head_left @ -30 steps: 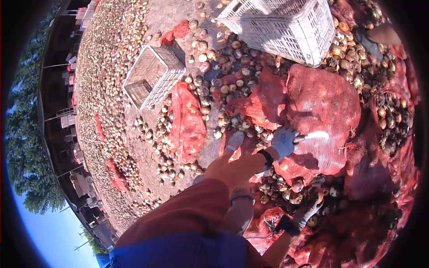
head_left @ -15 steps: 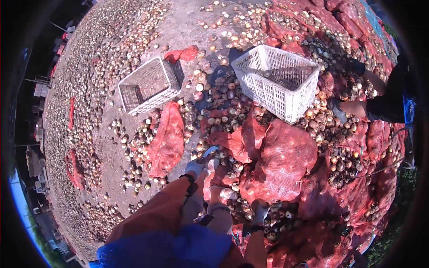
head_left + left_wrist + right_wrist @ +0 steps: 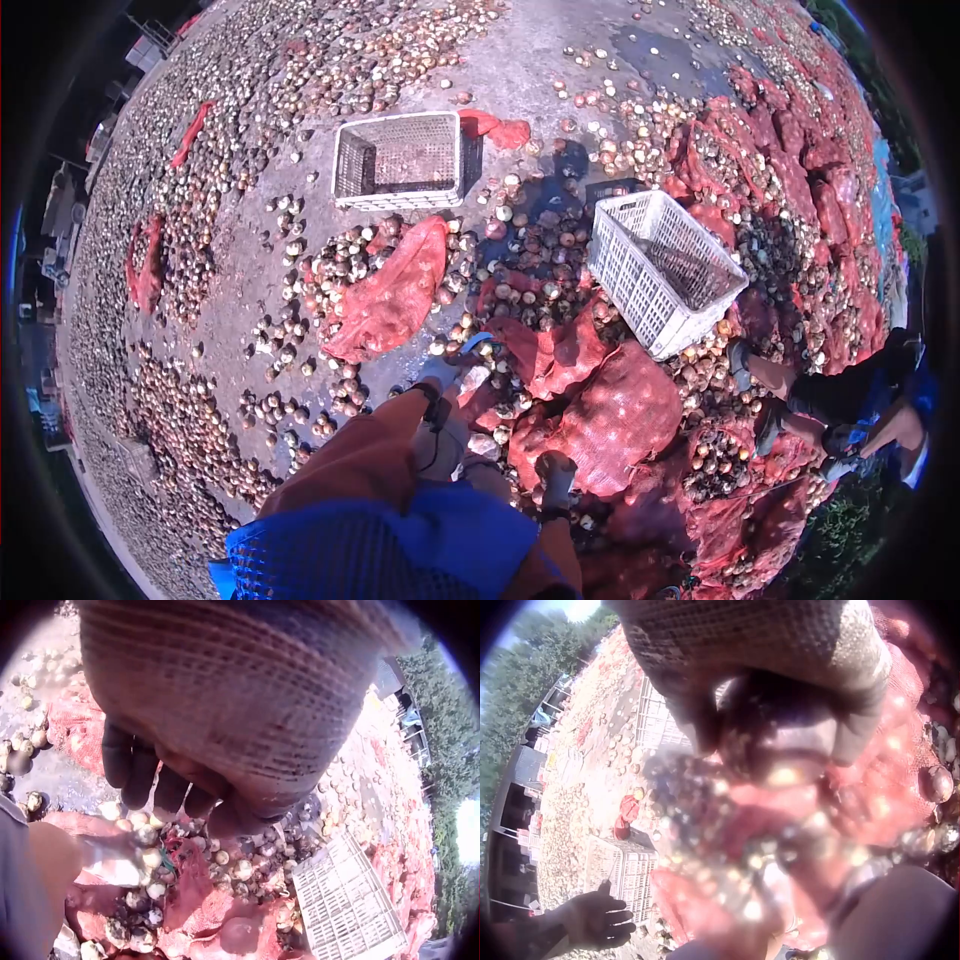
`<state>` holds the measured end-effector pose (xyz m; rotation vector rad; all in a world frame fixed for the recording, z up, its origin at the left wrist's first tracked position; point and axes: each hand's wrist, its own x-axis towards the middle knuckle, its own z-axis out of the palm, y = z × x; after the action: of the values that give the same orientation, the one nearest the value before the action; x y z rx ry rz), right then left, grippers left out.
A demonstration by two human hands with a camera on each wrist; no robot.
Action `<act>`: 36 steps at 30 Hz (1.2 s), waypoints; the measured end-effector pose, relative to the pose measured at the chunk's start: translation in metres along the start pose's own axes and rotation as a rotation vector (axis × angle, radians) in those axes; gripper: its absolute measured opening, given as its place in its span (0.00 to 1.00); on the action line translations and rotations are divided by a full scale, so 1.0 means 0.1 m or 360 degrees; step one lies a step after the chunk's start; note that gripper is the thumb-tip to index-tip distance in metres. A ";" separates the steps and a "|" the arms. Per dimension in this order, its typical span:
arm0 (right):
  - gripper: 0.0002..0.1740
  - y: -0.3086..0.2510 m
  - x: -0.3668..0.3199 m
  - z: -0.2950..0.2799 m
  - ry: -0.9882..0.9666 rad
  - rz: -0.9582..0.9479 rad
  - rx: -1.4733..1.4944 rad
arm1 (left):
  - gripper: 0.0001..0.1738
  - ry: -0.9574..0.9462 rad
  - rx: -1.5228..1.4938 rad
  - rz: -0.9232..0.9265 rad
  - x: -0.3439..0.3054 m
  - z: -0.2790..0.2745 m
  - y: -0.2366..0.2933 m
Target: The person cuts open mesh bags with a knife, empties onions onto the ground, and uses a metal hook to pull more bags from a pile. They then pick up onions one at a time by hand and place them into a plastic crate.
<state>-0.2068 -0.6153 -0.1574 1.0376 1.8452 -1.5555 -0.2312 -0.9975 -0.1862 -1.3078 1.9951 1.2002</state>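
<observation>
My gloved left hand (image 3: 437,374) is low over the ground beside my foot, and a curved blue-white blade (image 3: 476,342) extends from it. In the left wrist view the fingers of the left hand (image 3: 225,712) hang bent, and the blade is not visible. My gloved right hand (image 3: 556,474) is at the near edge of a full red mesh sack (image 3: 620,415). The right wrist view shows the right hand (image 3: 757,652) gripping a dark, round onion (image 3: 780,742), fingers and thumb around its sides.
Two plastic crates, an upright one (image 3: 398,155) and a tilted one (image 3: 665,270), stand beyond the sacks. Another red sack (image 3: 392,295) lies left of centre. Loose onions (image 3: 205,420) cover much of the ground. Another person's legs (image 3: 780,380) are at the right.
The left hand has moved off the big sack, down and left, with the blade. The right hand has moved left to the sack's near edge. The head view has swung, bringing another person further in.
</observation>
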 end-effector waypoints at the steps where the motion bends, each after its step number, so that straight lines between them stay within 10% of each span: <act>1: 0.34 0.13 0.12 -0.09 -0.0058 -0.0061 -0.0001 | 0.24 0.0119 -0.0008 0.0027 -0.03 -0.17 0.07; 12: 0.02 -0.52 -0.09 -0.17 -0.0489 -0.0147 0.0196 | 0.29 0.0291 0.0006 0.0047 0.12 -0.96 -0.06; 18: 0.09 -0.70 -0.43 -0.20 -0.0460 -0.0437 -0.0126 | 0.25 0.0295 0.0167 -0.0005 0.02 -1.19 -0.51; 21: 0.08 -0.05 -0.11 -0.36 -0.0185 -0.0555 -0.0315 | 0.20 0.0374 0.0153 0.0172 0.41 -1.32 -0.85; 23: 0.27 -0.24 -0.48 -0.38 0.0138 -0.0479 -0.0830 | 0.18 0.0277 0.0071 0.0111 0.16 -1.51 -0.58; 29: 0.28 0.67 -0.24 -0.85 0.0066 -0.0162 -0.0393 | 0.16 0.0148 -0.0016 0.0164 -0.10 -1.62 -0.28; 31: 0.26 -0.05 -0.98 -0.76 0.0409 -0.0125 -0.0654 | 0.21 0.0153 0.0100 0.0202 -0.16 -1.65 -0.29; 34: 0.13 1.20 0.19 -1.32 -0.0297 -0.0245 -0.0494 | 0.24 0.0127 0.0213 0.0123 -0.28 -1.75 -0.34; 35: 0.13 1.14 0.20 -1.29 -0.0150 -0.0669 -0.1873 | 0.25 0.0124 0.0303 0.0059 -0.32 -1.81 -0.37; 36: 0.12 0.96 0.11 -1.27 -0.0194 -0.0934 -0.2083 | 0.25 0.0124 0.0310 0.0028 -0.35 -1.88 -0.43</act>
<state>-0.1234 -0.4842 -0.1945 -0.2116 2.4961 -0.2997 -0.1626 -1.1483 -0.0818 -1.2590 2.1231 0.9479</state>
